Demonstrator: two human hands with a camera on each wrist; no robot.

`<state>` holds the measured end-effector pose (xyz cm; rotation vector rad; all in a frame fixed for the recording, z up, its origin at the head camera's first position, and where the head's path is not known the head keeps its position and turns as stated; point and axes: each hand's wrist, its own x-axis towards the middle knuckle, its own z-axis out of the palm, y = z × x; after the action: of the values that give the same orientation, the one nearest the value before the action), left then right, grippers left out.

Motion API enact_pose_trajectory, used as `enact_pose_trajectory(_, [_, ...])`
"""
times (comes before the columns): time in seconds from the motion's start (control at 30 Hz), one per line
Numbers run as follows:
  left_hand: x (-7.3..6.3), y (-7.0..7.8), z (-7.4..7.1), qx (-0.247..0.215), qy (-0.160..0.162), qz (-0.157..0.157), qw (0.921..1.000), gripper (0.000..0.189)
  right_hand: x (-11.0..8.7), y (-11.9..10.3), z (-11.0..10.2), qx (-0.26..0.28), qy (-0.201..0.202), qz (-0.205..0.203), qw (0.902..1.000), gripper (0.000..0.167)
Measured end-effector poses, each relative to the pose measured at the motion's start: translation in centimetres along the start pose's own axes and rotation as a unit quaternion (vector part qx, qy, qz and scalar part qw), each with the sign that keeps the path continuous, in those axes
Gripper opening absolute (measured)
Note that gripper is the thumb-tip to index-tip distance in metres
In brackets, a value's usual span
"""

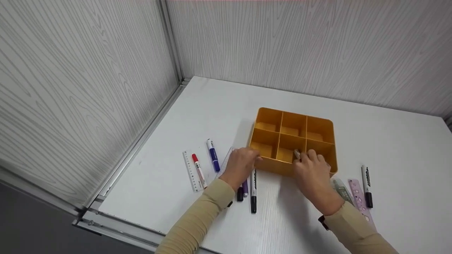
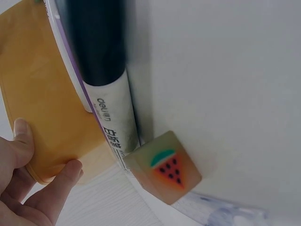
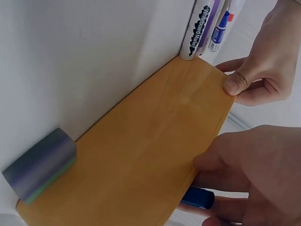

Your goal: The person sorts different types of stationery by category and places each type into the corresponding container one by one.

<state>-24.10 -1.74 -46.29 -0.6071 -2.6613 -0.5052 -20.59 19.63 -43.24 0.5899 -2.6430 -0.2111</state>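
An orange six-compartment organizer box (image 1: 275, 166) sits on the white table. My left hand (image 1: 242, 164) pinches its near left corner, thumb on the outside of the wall. At the near wall, my right hand (image 1: 312, 173) reaches over the rim, thumb against the wall's outer face. Its fingers hold a slim marker inside the box; the marker's dark blue end (image 3: 198, 197) shows in the right wrist view, and a greyish end (image 1: 297, 154) pokes up over the front middle compartment. Most of the marker is hidden by the hand.
Left of the box lie a clear ruler (image 1: 192, 173), a red-capped marker (image 1: 199, 169) and a blue marker (image 1: 213, 155). Black-capped marker (image 1: 254, 192) and watermelon-print block (image 2: 164, 168) lie nearby. Right: pink ruler (image 1: 358, 195), another black-capped marker (image 1: 367, 187). A striped block (image 3: 41, 165) stands by the box.
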Motion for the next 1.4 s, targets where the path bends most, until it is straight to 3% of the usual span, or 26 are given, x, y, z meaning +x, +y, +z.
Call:
enact_pose_trajectory(0.13, [-0.1, 0.0, 0.0, 0.003, -0.004, -0.004, 1.0000, 0.022, -0.4, 0.1, 0.4, 0.011, 0.019, -0.002, 0.9998, 0.008])
enact_pose_trajectory(0.27, [-0.2, -0.1, 0.1, 0.002, -0.002, -0.006, 1.0000, 0.020, -0.9, 0.2, 0.8, 0.034, 0.069, -0.018, 0.9969, 0.016])
enact_pose_trajectory(0.43, [-0.4, -0.3, 0.3, 0.007, 0.014, 0.009, 0.9998, 0.020, -1.5, 1.0, 0.7, 0.098, 0.157, -0.032, 0.9822, 0.030])
enact_pose_trajectory(0.53, [-0.4, -0.3, 0.3, 0.010, 0.019, 0.014, 0.9997, 0.021, -2.0, 2.0, 0.1, 0.162, 0.170, -0.014, 0.9720, 0.033])
enact_pose_trajectory(0.73, [-0.4, -0.3, 0.1, 0.007, -0.002, -0.003, 1.0000, 0.022, -3.9, 5.2, -0.9, 0.264, 0.113, 0.084, 0.9541, 0.027])
enact_pose_trajectory(0.83, [-0.4, -0.2, 0.1, 0.005, -0.012, -0.008, 0.9999, 0.021, -5.4, 7.1, -1.2, 0.277, 0.071, 0.154, 0.9458, 0.026])
enact_pose_trajectory(0.93, [-0.4, -0.2, 0.1, -0.001, -0.013, -0.011, 0.9999, 0.022, -6.9, 9.3, -1.1, 0.267, 0.038, 0.197, 0.9427, 0.026])
enact_pose_trajectory(1.17, [-0.3, 0.0, 0.0, -0.010, -0.012, -0.005, 0.9999, 0.024, -10.7, 13.7, -0.3, 0.250, -0.021, 0.247, 0.9360, 0.029])
enact_pose_trajectory(1.4, [-0.2, 0.0, 0.0, -0.004, 0.006, 0.006, 1.0000, 0.023, -12.9, 15.2, 0.7, 0.237, -0.077, 0.261, 0.9327, 0.030])
